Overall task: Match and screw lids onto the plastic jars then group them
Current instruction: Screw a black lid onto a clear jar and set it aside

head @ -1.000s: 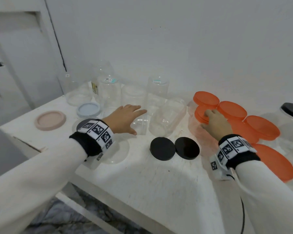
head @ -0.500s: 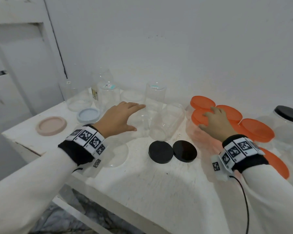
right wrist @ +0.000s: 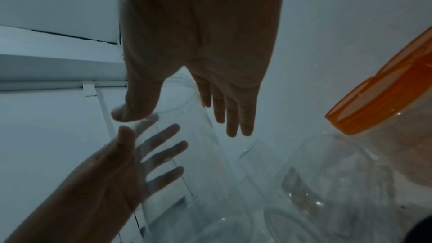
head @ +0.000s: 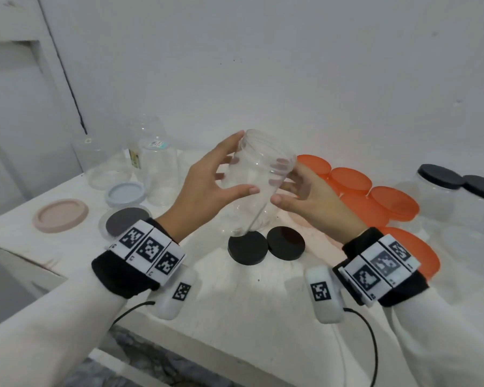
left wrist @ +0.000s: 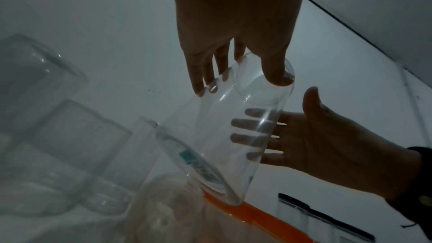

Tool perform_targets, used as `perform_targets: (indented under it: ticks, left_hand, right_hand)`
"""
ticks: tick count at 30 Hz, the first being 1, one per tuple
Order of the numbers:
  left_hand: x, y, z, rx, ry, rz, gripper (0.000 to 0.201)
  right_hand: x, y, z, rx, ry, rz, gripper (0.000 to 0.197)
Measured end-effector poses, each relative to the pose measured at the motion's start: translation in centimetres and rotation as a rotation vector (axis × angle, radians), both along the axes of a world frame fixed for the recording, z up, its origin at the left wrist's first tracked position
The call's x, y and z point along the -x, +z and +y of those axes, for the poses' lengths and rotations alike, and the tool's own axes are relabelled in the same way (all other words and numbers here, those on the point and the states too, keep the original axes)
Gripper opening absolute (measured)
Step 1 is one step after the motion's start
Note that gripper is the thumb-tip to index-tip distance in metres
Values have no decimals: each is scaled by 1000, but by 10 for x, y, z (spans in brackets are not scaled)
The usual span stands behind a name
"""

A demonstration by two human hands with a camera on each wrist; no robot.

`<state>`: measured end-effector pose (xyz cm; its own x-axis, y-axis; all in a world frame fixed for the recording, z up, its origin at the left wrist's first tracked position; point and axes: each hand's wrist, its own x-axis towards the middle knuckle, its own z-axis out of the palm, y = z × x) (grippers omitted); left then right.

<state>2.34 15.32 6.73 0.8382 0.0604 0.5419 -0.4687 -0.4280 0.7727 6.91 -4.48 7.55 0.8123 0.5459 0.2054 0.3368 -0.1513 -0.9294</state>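
Between both hands, above the bench (head: 235, 297), a clear jar (head: 259, 180) tilts mouth-up, its base blurred; left hand (head: 207, 188) and right hand (head: 308, 199) form a spread-fingered grip around it.

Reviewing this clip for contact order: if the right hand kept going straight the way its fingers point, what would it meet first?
The right hand already has its fingers on the clear jar held between both hands, so the jar comes first. Beyond it, roughly in line, is the left hand; depth there is uncertain.
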Motion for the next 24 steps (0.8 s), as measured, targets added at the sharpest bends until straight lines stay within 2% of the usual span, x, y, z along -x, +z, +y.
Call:
perform_targets:
  ticks: [4, 7, 10, 13, 15, 17, 20, 24]
  left_hand:
    - [-3, -3, -16, 149, -77, 58, 81]
    - [-4, -8, -28, 183, -173, 84, 79]
    - [-6, -15, -37, 179, -242, 115, 78]
    - [-7, -17, -42, 155, -333, 118, 67]
    - [-8, -17, -43, 124, -334, 101, 60]
    - [-11, -19, -42, 75, -289, 86, 51]
    - [-20, -31, -35, -142, -233, 118, 36]
    - [-35, -54, -25, -710, -362, 339, 44]
  right_hand:
    - [4, 2, -12, -78, -41, 28, 73]
    - [9, 3, -24, -73, -50, 58, 69]
    - [12, 0, -36, -47, -67, 74, 77]
    - [13, -3, -49, -11, -100, 65, 83]
    - [17, -5, -58, 11, -124, 49, 81]
    - [22, -8, -68, 52, -149, 40, 87]
    - [29, -13, -84, 106, -196, 41, 85]
    - [34, -23, -102, 176, -241, 60, 82]
